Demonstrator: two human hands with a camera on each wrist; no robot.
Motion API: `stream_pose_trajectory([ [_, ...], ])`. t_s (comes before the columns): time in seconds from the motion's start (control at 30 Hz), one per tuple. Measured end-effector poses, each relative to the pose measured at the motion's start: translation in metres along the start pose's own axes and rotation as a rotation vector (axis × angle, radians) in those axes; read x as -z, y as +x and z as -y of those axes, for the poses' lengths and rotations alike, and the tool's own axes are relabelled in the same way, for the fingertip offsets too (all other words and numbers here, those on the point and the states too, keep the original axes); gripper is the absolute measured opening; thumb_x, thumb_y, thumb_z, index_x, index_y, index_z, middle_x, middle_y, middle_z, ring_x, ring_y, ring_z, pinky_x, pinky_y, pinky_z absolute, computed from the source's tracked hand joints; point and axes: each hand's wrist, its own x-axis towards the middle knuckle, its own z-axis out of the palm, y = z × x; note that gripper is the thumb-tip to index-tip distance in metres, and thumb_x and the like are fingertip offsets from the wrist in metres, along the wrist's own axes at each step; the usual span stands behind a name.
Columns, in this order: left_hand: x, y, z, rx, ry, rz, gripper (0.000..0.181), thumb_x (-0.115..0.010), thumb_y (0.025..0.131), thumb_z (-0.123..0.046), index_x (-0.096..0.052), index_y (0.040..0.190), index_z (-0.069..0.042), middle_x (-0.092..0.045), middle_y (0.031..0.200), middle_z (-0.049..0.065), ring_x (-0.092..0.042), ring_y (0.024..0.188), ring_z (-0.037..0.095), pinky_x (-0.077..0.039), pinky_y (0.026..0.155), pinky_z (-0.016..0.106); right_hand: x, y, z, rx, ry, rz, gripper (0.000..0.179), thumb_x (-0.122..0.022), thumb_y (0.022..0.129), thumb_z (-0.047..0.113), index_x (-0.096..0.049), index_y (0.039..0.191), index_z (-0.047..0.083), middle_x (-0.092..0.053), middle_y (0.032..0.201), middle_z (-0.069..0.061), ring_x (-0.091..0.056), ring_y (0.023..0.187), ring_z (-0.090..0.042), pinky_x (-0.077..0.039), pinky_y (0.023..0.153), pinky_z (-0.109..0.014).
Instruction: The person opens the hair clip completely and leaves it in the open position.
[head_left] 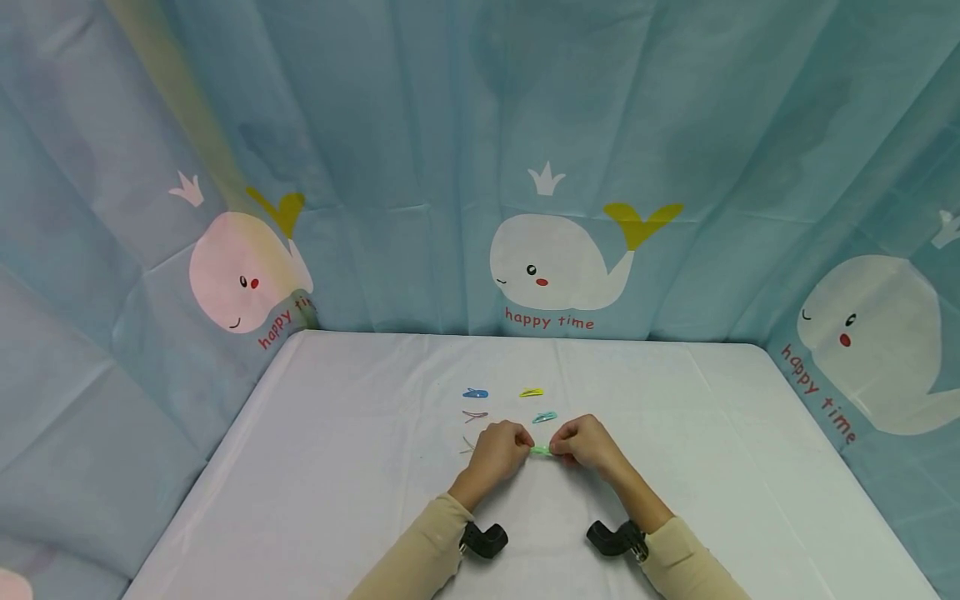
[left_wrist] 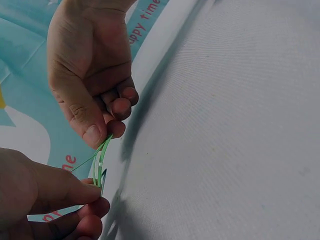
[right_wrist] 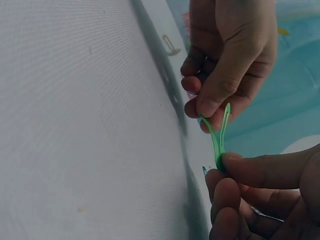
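A green snap hair clip [head_left: 541,451] is stretched between both hands just above the white table. My left hand [head_left: 498,451] pinches the tip of one arm of the clip with thumb and forefinger. At the other end, my right hand [head_left: 588,442] pinches the joined base. The right wrist view shows the clip's two arms [right_wrist: 224,127] spread apart in a narrow V. Just beyond the hands lies a teal hair clip [head_left: 544,417]. A pale, brownish clip [head_left: 468,447] lies left of my left hand, which partly hides it.
Farther back on the white table [head_left: 360,467] lie a blue clip [head_left: 476,393], a yellow clip [head_left: 532,392] and a pinkish-brown clip [head_left: 475,415] with its arms spread. A blue whale-print curtain [head_left: 420,267] hangs behind the table and along its sides.
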Motion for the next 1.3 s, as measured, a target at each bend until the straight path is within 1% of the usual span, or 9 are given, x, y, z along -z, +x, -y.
stream_pose_trajectory([
  [0.2, -0.0003, -0.0013, -0.0014, 0.002, 0.027, 0.033, 0.011, -0.07, 0.083, -0.007, -0.073, 0.074, -0.012, -0.069, 0.073, -0.001, -0.055, 0.065, 0.012, -0.044, 0.064, 0.028, -0.0004, -0.0019, -0.0004, 0.019, -0.02, 0.016, 0.007, -0.072, 0.079, -0.001, -0.072, 0.072, -0.001, -0.059, 0.056, -0.002, -0.05, 0.051, -0.013, -0.041, 0.05, -0.026],
  [0.33, -0.0005, -0.0022, -0.0027, -0.002, 0.043, 0.043, 0.011, -0.07, 0.083, -0.006, -0.073, 0.074, -0.011, -0.068, 0.072, -0.001, -0.055, 0.065, 0.011, -0.043, 0.064, 0.028, -0.001, -0.0017, -0.0014, 0.024, -0.04, 0.023, 0.007, -0.073, 0.078, -0.002, -0.072, 0.071, -0.001, -0.06, 0.056, -0.003, -0.05, 0.05, -0.012, -0.042, 0.049, -0.025],
  [0.77, -0.0016, -0.0019, -0.0036, -0.021, 0.088, 0.046, 0.011, -0.07, 0.083, -0.006, -0.074, 0.074, -0.012, -0.068, 0.072, -0.002, -0.055, 0.066, 0.011, -0.044, 0.065, 0.027, -0.0019, -0.0024, -0.0008, 0.029, -0.107, 0.037, 0.009, -0.074, 0.078, -0.001, -0.071, 0.069, 0.0, -0.058, 0.053, -0.001, -0.049, 0.048, -0.01, -0.041, 0.048, -0.023],
  [0.93, -0.0029, -0.0019, -0.0027, -0.032, 0.096, 0.042, 0.012, -0.071, 0.082, -0.006, -0.074, 0.073, -0.013, -0.068, 0.072, -0.002, -0.055, 0.065, 0.01, -0.044, 0.064, 0.026, -0.0025, -0.0038, 0.0001, 0.041, -0.117, 0.031, 0.009, -0.073, 0.077, -0.002, -0.071, 0.068, 0.0, -0.058, 0.053, -0.001, -0.048, 0.047, -0.009, -0.041, 0.048, -0.023],
  [1.3, -0.0029, -0.0023, -0.0019, -0.055, 0.082, 0.023, 0.011, -0.07, 0.081, -0.003, -0.075, 0.074, -0.011, -0.069, 0.072, -0.002, -0.057, 0.067, 0.01, -0.045, 0.064, 0.025, -0.0039, -0.004, 0.003, 0.019, -0.15, 0.008, 0.011, -0.074, 0.075, -0.002, -0.071, 0.066, 0.002, -0.059, 0.053, 0.0, -0.047, 0.047, -0.009, -0.039, 0.047, -0.022],
])
